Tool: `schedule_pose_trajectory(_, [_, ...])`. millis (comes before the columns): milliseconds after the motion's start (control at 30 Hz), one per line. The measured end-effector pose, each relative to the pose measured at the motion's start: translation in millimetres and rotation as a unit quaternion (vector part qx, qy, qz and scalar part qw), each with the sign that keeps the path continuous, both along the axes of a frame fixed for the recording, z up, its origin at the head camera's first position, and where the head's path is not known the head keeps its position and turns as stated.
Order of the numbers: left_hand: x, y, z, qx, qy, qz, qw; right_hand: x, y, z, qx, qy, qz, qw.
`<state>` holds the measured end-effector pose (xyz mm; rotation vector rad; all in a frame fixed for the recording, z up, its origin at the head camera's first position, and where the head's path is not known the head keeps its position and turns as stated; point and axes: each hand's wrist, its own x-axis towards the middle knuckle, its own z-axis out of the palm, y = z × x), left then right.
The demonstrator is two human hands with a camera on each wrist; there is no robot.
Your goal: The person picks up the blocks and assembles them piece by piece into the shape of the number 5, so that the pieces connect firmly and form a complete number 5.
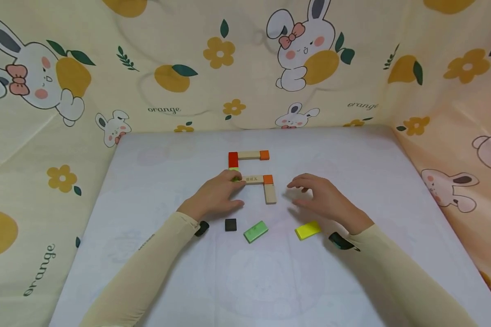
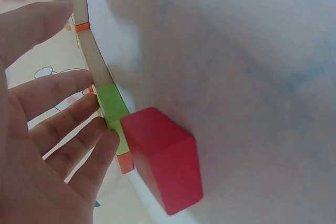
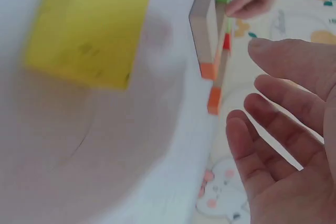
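My left hand [image 1: 212, 195] reaches over the left end of the lower row of blocks, its fingers loosely spread. Those fingertips are beside a light green block [image 2: 112, 103]; whether they touch it, I cannot tell. A wooden block [image 1: 253, 180] runs right from there to an orange block [image 1: 268, 179], and another wooden block [image 1: 270, 194] extends toward me. Above, a red block [image 1: 233, 159], a wooden block [image 1: 248, 155] and an orange block [image 1: 264, 155] form an upper row. My right hand [image 1: 321, 197] hovers right of the blocks, fingers slightly bent, holding nothing.
Nearer me lie a black block [image 1: 231, 225], a green block [image 1: 255, 232] and a yellow block [image 1: 308, 230]. Large in the left wrist view is a red block [image 2: 165, 158]. Patterned cloth [image 1: 212, 81] hangs behind the white table [image 1: 249, 290].
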<state>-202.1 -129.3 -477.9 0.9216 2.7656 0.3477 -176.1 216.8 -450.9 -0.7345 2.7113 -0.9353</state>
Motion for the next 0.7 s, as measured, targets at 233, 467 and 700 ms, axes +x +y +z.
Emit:
schedule_pose_trajectory(233, [-0.7, -3.3, -0.5, -0.008, 0.002, 0.005, 1.0000, 28.8, 31.6, 2.5, 0.017, -0.013, -0.025, 0.9995])
schedule_pose_trajectory(467, [-4.4, -1.1, 1.4, -0.006, -0.001, -0.005, 1.0000, 56.4, 48.5, -4.8, 0.033, -0.028, -0.011, 0.9990])
schedule_pose_trajectory(700, [-4.3, 1.2, -1.0, -0.007, 0.000, -0.010, 0.9999, 63.8, 54.6, -23.5, 0.022, -0.006, 0.017, 0.9996])
